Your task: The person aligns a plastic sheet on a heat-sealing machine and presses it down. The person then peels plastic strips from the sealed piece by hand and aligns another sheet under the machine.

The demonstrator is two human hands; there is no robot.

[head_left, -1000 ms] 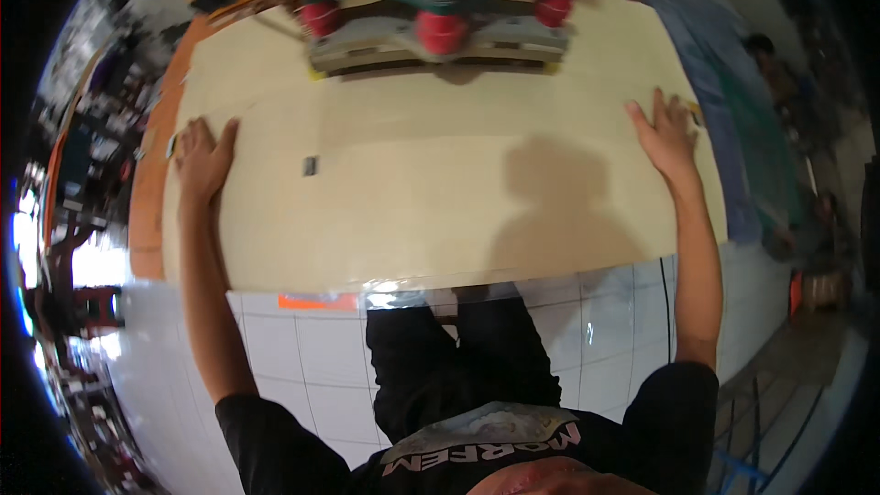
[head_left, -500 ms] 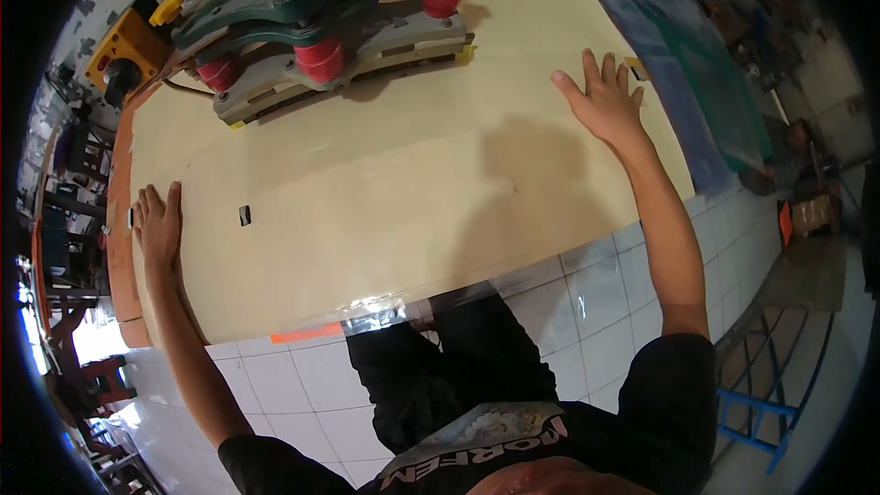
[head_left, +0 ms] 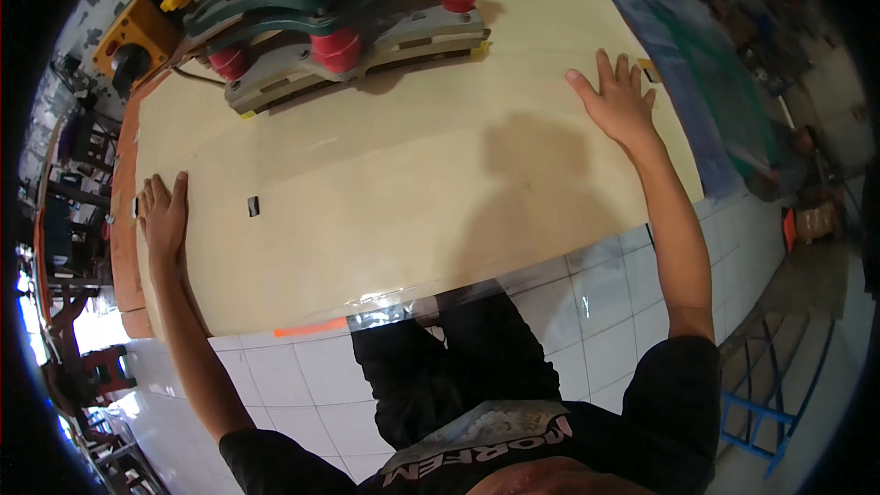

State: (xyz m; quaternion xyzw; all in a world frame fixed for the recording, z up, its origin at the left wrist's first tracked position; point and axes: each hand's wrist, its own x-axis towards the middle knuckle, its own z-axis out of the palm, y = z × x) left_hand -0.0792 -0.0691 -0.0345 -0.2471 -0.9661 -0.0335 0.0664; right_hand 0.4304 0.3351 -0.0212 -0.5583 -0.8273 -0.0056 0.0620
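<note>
A large cream-coloured sheet lies spread over the table in front of me. My left hand rests flat near its left edge, fingers stretched forward, next to a small dark piece at the border. Farther away, my right hand lies palm down by the right edge with fingers spread. Close to its fingertips is a small yellow and black piece. A little black rectangular piece sits on the sheet to the right of my left hand. Neither hand holds anything.
Over the far part of the sheet stands a green and grey machine head with red cylinders. A yellow control box with a black knob is at the far left. Blue sheeting borders the right side; a blue metal frame stands lower right.
The whole view has shifted slightly, so the scene appears a little farther right and up. Both hands keep their places on the sheet.
</note>
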